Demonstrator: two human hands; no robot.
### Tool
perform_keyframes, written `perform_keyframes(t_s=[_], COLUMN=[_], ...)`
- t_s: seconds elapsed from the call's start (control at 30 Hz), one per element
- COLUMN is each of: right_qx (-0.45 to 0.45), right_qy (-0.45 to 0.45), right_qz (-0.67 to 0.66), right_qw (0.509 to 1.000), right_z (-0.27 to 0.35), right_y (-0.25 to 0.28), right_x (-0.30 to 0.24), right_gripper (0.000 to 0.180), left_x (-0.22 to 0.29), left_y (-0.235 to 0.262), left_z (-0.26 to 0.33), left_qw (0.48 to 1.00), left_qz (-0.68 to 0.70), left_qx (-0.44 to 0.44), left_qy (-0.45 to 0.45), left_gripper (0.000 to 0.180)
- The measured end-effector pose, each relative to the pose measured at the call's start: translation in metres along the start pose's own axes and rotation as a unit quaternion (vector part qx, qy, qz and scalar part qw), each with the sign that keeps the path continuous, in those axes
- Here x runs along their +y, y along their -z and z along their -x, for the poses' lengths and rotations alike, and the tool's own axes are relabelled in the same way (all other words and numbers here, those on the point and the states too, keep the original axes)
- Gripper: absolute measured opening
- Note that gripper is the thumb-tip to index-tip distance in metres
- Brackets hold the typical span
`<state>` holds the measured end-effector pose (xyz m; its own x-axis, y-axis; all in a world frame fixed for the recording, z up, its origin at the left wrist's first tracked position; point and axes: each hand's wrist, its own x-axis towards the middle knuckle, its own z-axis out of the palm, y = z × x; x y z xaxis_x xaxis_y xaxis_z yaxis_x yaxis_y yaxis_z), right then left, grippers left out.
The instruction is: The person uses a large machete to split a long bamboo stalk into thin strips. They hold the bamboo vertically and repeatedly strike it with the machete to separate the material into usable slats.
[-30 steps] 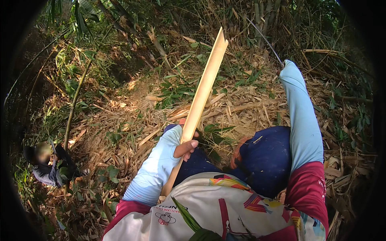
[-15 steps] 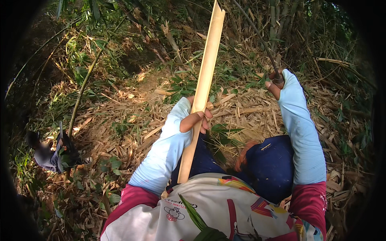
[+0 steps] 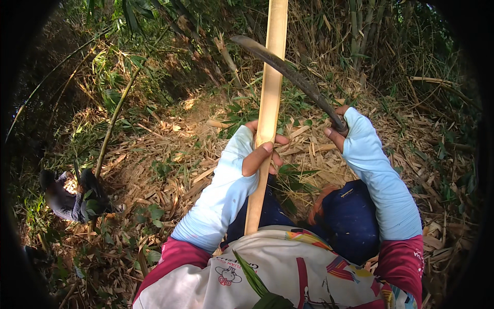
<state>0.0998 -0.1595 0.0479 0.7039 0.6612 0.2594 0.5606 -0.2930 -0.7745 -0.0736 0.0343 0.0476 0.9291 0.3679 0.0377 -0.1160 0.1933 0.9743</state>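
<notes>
Head view, near first: your left hand (image 3: 260, 152) is wrapped tight round a pale split bamboo strip (image 3: 267, 110), thumb and fingers closed on it about mid-length. The strip stands nearly upright, its lower end down by your lap between your knees, its top running out of the upper edge. Your right hand (image 3: 343, 131) is closed on the handle of a long dark curved blade (image 3: 285, 69); the blade slants up-left and crosses the strip above your left hand, whether touching or just in front I can't tell.

Progress, as a judgement: the strip already looks split and clean-faced, with no fresh cut showing where the blade crosses, so trimming seems hardly begun.

Room: the blade edge sits close above your left-hand fingers, so little margin there. Dry bamboo litter (image 3: 170, 154) covers the ground around you. Further out, standing bamboo stalks (image 3: 360, 31) crowd top right and a thin leaning stem (image 3: 116, 121) on the left. Another person (image 3: 69, 198) crouches well apart at far left.
</notes>
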Motion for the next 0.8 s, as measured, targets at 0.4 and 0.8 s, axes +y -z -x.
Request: perform_keyframes(t_s=[0.4, 0.8], right_qx=[-0.005, -0.037], right_qy=[0.141, 0.222], right_qz=[0.137, 0.224], right_qw=[0.98, 0.948], right_z=[0.015, 0.019], right_y=[-0.012, -0.01], right_x=[-0.018, -0.031], right_gripper=[0.024, 0.023], left_x=[-0.007, 0.0], left_y=[-0.002, -0.021], left_z=[0.0, -0.008], left_qw=[0.995, 0.99], left_qz=[0.009, 0.134], left_qx=[0.045, -0.04], left_qy=[0.088, 0.02], left_gripper=[0.045, 0.065])
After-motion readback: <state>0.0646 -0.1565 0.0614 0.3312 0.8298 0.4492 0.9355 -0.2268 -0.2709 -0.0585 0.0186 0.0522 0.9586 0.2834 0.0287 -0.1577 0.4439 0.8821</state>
